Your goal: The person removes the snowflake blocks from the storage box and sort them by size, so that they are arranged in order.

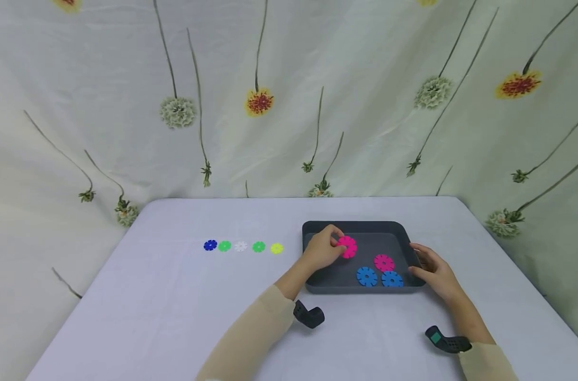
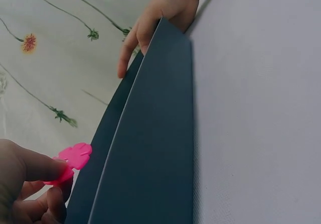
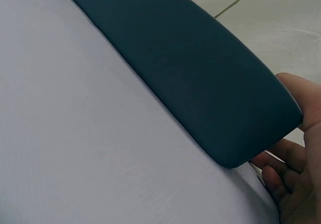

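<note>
A bright pink notched disc [image 1: 348,247] is pinched between the thumb and fingers of my left hand [image 1: 321,248], held above the left part of a dark grey tray [image 1: 329,276]. In the left wrist view the same pink disc [image 2: 76,156] is raised above the tray's rim. My right hand [image 1: 437,274] grips the tray's right side, thumb over the rim and fingers outside the wall, as the right wrist view shows. Inside the tray, towards the front right, lie another pink disc [image 1: 384,263] and two blue discs [image 1: 367,276].
Left of the tray, a row of small notched discs lies on the white table [image 1: 151,307]: dark blue [image 1: 210,245], green [image 1: 224,246], white [image 1: 240,246], green [image 1: 259,246] and yellow [image 1: 277,248]. A flower-patterned cloth [image 1: 279,143] hangs behind the table.
</note>
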A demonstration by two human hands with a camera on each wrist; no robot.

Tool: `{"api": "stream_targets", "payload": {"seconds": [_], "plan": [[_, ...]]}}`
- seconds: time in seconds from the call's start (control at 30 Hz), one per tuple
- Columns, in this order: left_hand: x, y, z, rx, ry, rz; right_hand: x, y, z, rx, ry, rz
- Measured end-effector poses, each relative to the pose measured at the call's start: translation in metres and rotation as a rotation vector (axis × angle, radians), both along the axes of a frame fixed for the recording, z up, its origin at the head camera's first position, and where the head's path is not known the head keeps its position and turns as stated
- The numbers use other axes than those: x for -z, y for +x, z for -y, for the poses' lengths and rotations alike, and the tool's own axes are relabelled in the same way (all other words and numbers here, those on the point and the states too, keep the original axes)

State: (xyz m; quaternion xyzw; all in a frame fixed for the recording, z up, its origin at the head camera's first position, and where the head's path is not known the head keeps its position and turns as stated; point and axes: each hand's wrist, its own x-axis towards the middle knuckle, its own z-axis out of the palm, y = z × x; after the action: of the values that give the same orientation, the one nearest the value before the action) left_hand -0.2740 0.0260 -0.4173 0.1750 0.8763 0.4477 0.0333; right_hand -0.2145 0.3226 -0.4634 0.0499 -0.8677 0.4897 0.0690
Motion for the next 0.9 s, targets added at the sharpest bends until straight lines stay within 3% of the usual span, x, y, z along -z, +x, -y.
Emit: {"api": "stream_targets", "payload": {"seconds": [0.53,0.9], "plan": [[-0.003,0.013,0.028,0.014,0.038,-0.092,0.005,-0.001,-0.002,-0.010,0.001,-0.049],[-0.002,0.024,0.055,-0.005,0.054,-0.085,0.004,0.000,-0.002,0.002,0.019,-0.044]]}}
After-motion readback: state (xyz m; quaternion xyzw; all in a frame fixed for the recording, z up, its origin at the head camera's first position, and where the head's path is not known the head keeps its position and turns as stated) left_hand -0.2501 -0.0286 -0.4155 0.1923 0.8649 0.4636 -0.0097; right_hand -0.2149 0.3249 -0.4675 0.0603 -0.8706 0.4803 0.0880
